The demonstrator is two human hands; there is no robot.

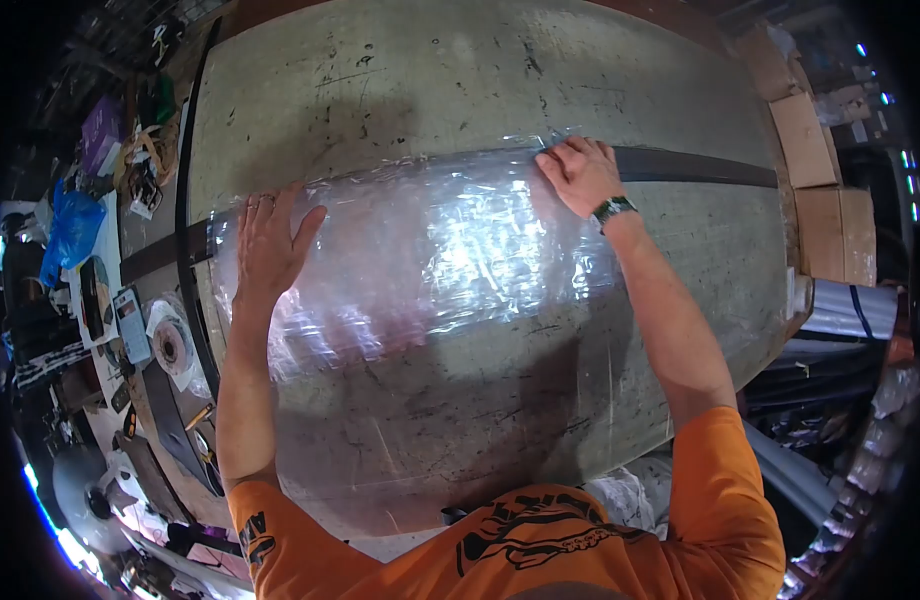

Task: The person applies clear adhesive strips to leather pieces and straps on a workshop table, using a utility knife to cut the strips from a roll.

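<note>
The clear plastic film [390, 255] lay across the middle of the table [460, 80], shiny and creased, covering part of a dark strip [700, 167] that ran out toward three o'clock. The left hand [267, 243] rested near the film's ten o'clock corner, its grip open, fingers extended and thumb spread wide. The right hand [584, 176] was at the two o'clock corner, fingers lightly bent over the far edge; whether that grip pinched the film, one could not tell. Film so thin and slick seemed to want broad, even pressure from both sides, with the far edge kept level between the hands. Pulling one corner alone would probably have skewed it, and pressing hard on the creases might have set them.
</note>
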